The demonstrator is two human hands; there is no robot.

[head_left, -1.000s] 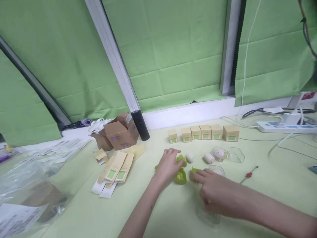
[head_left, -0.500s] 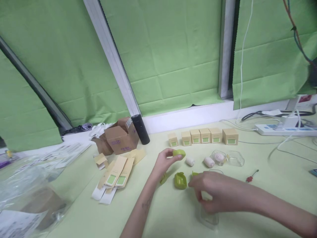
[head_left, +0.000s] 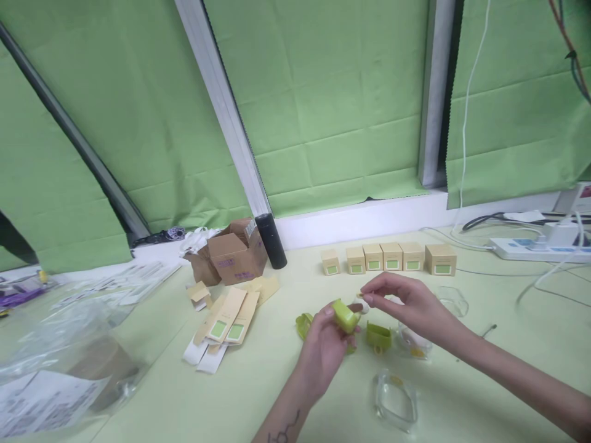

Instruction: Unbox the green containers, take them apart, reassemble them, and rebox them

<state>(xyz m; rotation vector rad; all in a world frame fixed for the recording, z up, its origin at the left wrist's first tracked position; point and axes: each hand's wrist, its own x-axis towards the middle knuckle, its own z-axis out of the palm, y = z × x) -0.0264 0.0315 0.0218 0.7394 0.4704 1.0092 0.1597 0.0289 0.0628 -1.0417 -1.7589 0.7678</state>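
Observation:
My left hand (head_left: 325, 344) is raised above the table with its fingers closed on a small green case (head_left: 345, 315). My right hand (head_left: 406, 304) reaches in from the right and pinches a small white oval piece (head_left: 362, 304) right beside that case. Two more green case parts lie on the table, one (head_left: 303, 324) left of my left hand and one (head_left: 378, 337) under my right hand. A clear plastic shell (head_left: 396, 403) lies nearer to me.
A row of small tan boxes (head_left: 391, 257) stands behind my hands. Flat unfolded cartons (head_left: 227, 319), an open brown box (head_left: 234, 255) and a black cylinder (head_left: 271, 241) are to the left. A power strip (head_left: 535, 247) with cables lies far right. Plastic bags (head_left: 60, 357) are at the left edge.
My left hand lifted the green case off the table and brought it nearer. My right hand rose from the table, picked up a white piece and moved it to the case.

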